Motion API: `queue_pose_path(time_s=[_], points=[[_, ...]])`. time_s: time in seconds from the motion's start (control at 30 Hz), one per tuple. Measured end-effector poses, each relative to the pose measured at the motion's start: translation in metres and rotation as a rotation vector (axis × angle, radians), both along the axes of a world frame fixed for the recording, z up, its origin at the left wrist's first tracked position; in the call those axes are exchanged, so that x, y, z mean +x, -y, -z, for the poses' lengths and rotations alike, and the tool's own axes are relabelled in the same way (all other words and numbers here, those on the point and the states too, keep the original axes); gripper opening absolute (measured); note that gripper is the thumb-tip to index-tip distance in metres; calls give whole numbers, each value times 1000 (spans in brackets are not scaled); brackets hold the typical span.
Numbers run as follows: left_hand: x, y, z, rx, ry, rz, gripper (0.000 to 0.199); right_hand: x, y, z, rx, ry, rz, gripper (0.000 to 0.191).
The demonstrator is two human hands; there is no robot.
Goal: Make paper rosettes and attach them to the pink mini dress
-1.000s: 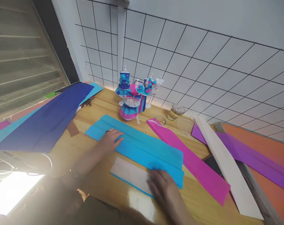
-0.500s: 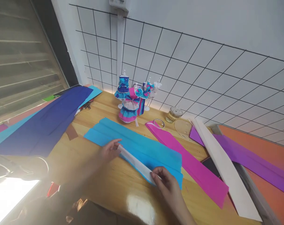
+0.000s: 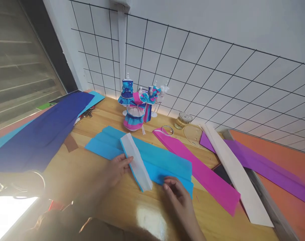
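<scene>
A narrow white strip with a blue edge (image 3: 137, 162), apparently of crepe paper, slants above the table in the head view. My left hand (image 3: 121, 167) pinches its left edge, thumb on top and the other fingers partly hidden beneath. A wide turquoise sheet of crepe paper (image 3: 165, 155) with fold lines lies flat behind and under the strip. To the right, my right hand (image 3: 179, 201) hovers at the sheet's near edge, apart from the strip. Its fingers are loosely curled, with a gap between thumb and forefinger and nothing visible in them.
Small dress forms in paper dresses (image 3: 134, 113) stand at the back, with a glass jar (image 3: 183, 120) and tape roll (image 3: 167, 130) nearby. Pink (image 3: 210, 180), white (image 3: 238, 174) and purple (image 3: 270, 174) strips lie right. Dark blue paper (image 3: 42, 130) lies left. A wire grid backs the table.
My right hand has let go of the white-and-blue strip. The strip has swung steeper and now shows more of its width, in my left hand alone. The view has shifted slightly.
</scene>
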State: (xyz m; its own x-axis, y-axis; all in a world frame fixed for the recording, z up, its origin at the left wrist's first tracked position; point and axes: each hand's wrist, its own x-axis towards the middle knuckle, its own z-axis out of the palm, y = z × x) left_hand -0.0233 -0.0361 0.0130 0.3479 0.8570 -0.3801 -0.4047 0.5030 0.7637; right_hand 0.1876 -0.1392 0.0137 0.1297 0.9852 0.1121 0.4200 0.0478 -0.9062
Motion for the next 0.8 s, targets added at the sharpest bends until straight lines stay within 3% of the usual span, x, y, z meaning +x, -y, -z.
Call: queue_pose_path(time_s=[0.07,0.17,0.33,0.5,0.67,0.8], points=[[-8,-5,-8,-3,-16,-49,21,13,9,0,-99,142,-128,18],[-18,-9,-16,14,-19,-54,23,21,21,3,-49,384,-249,20],[-21,-13,-8,18,-69,47,27,26,18,13,147,799,-146,28],[-17,-18,3,14,-217,165,31,43,5,26,257,1081,-146,31],[-18,-20,2,-13,-252,189,39,59,-2,32,319,1194,-256,29],[-18,-19,-2,52,-232,202,39,71,-20,9,324,1124,-294,32]])
